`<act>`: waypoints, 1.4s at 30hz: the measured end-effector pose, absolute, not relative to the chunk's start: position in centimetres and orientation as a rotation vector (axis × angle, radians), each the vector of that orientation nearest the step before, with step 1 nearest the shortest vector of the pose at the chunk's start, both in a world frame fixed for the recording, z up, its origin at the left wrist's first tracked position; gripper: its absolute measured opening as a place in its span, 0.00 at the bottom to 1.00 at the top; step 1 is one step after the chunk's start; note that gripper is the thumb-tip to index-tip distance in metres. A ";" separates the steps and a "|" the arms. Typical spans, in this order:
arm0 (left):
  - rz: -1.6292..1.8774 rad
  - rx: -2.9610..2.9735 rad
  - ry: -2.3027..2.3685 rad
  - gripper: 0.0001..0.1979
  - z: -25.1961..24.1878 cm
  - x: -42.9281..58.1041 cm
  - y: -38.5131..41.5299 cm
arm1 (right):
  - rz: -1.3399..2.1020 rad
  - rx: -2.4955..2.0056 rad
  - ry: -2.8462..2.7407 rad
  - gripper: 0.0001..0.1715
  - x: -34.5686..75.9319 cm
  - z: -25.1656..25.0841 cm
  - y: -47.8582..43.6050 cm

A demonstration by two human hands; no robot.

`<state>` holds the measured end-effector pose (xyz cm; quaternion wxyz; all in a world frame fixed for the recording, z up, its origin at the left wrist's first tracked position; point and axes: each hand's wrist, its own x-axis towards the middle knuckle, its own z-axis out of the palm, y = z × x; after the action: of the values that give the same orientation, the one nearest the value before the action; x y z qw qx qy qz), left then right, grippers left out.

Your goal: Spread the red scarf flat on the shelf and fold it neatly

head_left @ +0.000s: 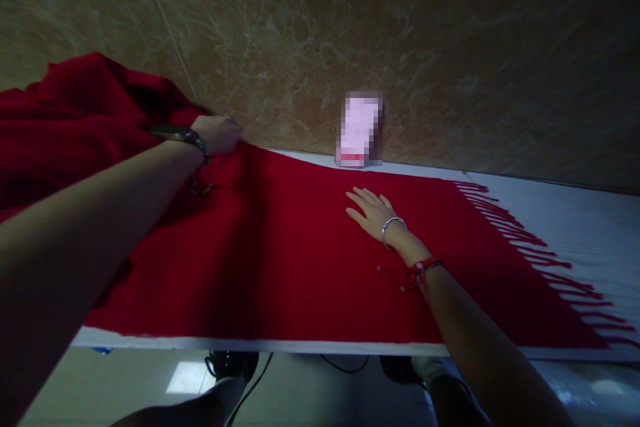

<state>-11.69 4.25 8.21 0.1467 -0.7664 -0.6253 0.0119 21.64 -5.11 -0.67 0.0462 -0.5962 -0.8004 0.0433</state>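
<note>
A wide red scarf (280,253) with a fringed end (525,240) lies spread over a white table (590,213). My right hand (369,211) rests flat on the cloth near its middle, fingers stretched out, a silver bangle and a red string on the wrist. My left hand (218,134) reaches to the far edge of the scarf at the wall, fingers curled onto the cloth where it bunches up. A watch sits on that wrist. The scarf's left part (65,127) is heaped up and loose.
A pink-white blurred box (359,130) stands against the marbled wall (400,33) behind the scarf. The table's near edge (300,345) runs across the bottom, with my legs, shoes and a dark cable on the floor below.
</note>
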 end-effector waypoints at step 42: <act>-0.342 -2.223 -2.160 0.25 0.2 -10.6 -7.3 | 0.259 -1.569 -2.547 0.30 7.5 3.2 -7.6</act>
<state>-10.63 -7.28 0.20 0.0116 -0.7128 -0.6927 -0.1098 7.54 -7.61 3.23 0.0696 -0.5213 -0.8461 0.0860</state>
